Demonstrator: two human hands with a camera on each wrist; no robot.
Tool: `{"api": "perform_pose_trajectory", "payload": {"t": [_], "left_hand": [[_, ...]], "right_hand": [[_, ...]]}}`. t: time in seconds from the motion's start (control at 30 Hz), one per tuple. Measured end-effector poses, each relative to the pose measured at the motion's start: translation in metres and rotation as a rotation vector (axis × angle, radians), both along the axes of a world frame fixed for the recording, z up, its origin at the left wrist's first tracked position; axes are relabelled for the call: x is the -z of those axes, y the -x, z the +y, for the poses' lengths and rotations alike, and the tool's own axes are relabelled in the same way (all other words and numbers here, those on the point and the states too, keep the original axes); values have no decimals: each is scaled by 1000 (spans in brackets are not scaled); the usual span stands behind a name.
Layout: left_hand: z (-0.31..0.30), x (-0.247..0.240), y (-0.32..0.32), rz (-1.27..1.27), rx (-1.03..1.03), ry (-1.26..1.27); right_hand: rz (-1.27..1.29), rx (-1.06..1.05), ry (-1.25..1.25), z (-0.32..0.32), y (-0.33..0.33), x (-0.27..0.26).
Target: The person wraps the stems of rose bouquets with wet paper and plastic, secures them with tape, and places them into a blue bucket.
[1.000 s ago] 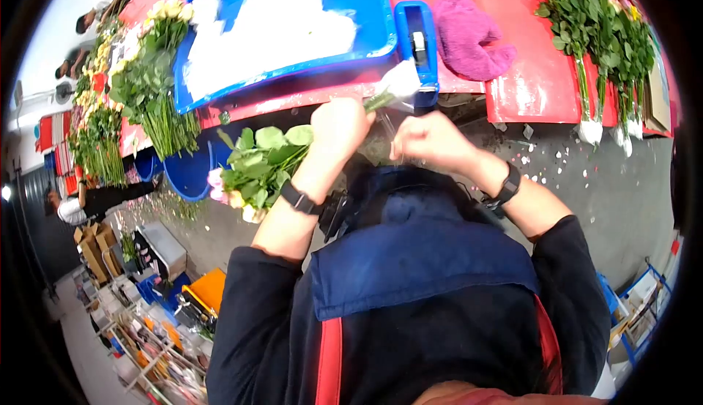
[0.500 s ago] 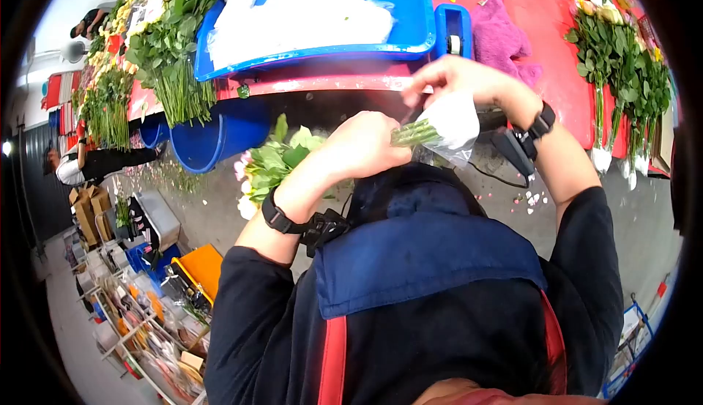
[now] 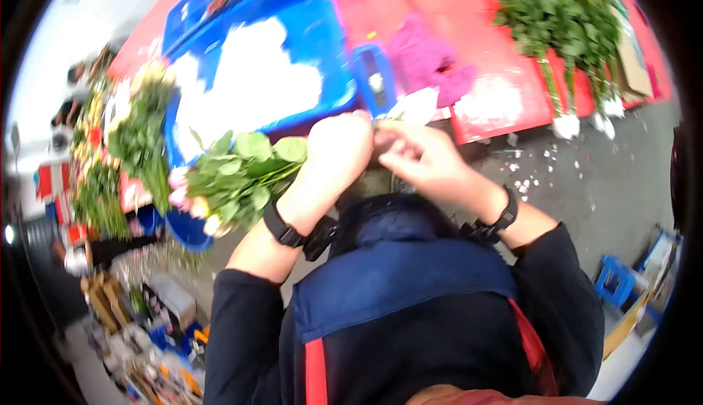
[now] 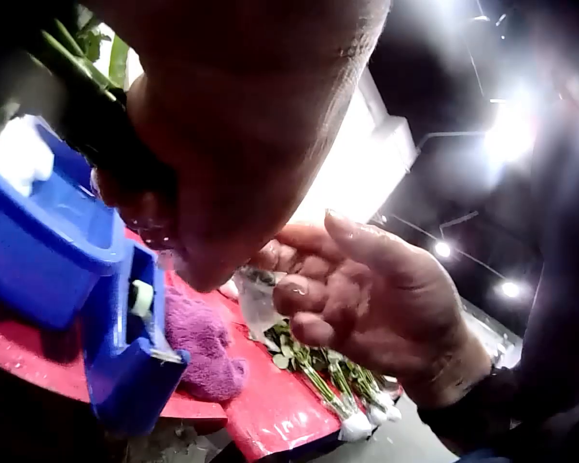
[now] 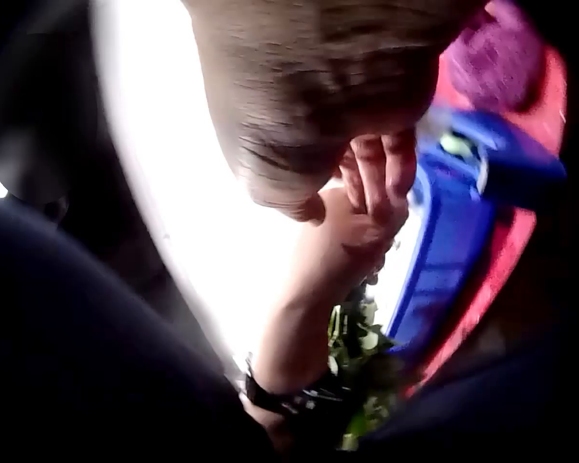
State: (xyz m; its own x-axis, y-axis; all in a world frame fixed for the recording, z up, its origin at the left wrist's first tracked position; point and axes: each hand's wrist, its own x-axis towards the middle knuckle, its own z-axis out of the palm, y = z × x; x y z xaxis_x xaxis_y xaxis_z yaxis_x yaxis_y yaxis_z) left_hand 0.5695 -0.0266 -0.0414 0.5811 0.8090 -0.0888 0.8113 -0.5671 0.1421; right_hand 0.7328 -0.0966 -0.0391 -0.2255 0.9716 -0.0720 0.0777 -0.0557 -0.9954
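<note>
My left hand (image 3: 340,145) grips the stems of a bunch of pale pink and cream roses (image 3: 245,174), its leaves and heads pointing left. From the stem end, a white wrap in clear plastic (image 3: 416,106) sticks out past both hands. My right hand (image 3: 425,160) is right beside the left one, fingertips close to the stem end. In the left wrist view the right hand's fingers (image 4: 314,294) are loosely bent, with the thumb apart from them. The stems inside the left fist are hidden.
A blue tray (image 3: 335,61) with white material stands on the red table (image 3: 476,31). Next to it are a blue tape dispenser (image 3: 373,75) and a purple cloth (image 3: 425,53). More rose bunches (image 3: 549,24) lie at the right; others (image 3: 139,141) are at the left.
My right hand swung up over the white-wrapped end, then came back down beside the left hand. The left hand kept its grip on the roses. The head view has shifted.
</note>
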Motion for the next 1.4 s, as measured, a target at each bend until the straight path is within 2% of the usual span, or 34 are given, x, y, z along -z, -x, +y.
{"api": "perform_pose_trajectory", "payload": {"t": [0.07,0.1,0.13,0.2,0.23,0.27,0.33,0.37,0.4,0.5,0.53,0.6,0.63,0.7,0.73,0.77,0.87,0.93,1.0,1.07,1.13,1.17,1.2,1.27,1.33,1.4], "left_hand": [[7,1,-32,50,143,39],[5,-1,-50,48,292,-28],[3,-15,-71,41,443,-33],[-4,-15,-122,143,501,46],[-6,-28,-145,130,572,-40],[-6,-43,-164,117,640,-125],[4,-51,-185,-315,760,-472],[5,-62,-186,-418,775,-506],[7,-63,-181,-430,764,-459],[15,-54,-135,-511,720,-318],[20,-47,-111,-494,684,-288],[27,-29,-55,-403,559,-218],[29,-26,-24,-384,480,-200],[34,4,44,-389,272,-230],[35,17,78,-334,158,-296],[33,24,107,-297,54,-305],[26,40,210,-146,-281,-334],[25,53,284,-170,-472,-417],[25,60,358,-167,-736,-356],[31,68,423,-156,-963,-451],[44,77,485,-89,-1104,-458],[54,87,510,-43,-1109,-522],[67,93,527,2,-1108,-586],[94,94,545,81,-1187,-374],[117,91,557,200,-1263,-182],[126,91,572,147,-1243,-218]], "right_hand": [[-767,272,-756,-1,-25,-2],[-856,272,-750,-6,-36,2],[-912,266,-618,-11,-47,13],[-901,226,-242,-17,-75,19],[-816,327,-273,-19,-97,28],[-819,548,-332,-23,-112,30],[-858,841,-325,-26,-151,25],[-774,956,-310,-27,-174,26],[-1003,1042,-278,-29,-201,27],[-1125,1181,-34,-30,-304,63],[-1100,1240,-56,-28,-327,68],[-1269,1287,128,-29,-388,93],[-1249,1307,69,-30,-409,102],[-1269,1251,280,-32,-439,117],[-1271,1219,327,-40,-472,149],[-1273,1150,315,-56,-528,197],[-1018,682,41,-48,-541,210],[-904,807,179,-33,-498,189],[-882,888,290,-7,-428,158],[-1567,809,682,20,-388,111],[-1723,763,511,33,-394,129],[-1761,704,234,40,-390,134],[-1689,676,139,56,-349,123],[-1545,631,-34,95,-256,98],[-1432,463,-261,131,-189,87],[-1294,348,-351,167,-73,61]]}}
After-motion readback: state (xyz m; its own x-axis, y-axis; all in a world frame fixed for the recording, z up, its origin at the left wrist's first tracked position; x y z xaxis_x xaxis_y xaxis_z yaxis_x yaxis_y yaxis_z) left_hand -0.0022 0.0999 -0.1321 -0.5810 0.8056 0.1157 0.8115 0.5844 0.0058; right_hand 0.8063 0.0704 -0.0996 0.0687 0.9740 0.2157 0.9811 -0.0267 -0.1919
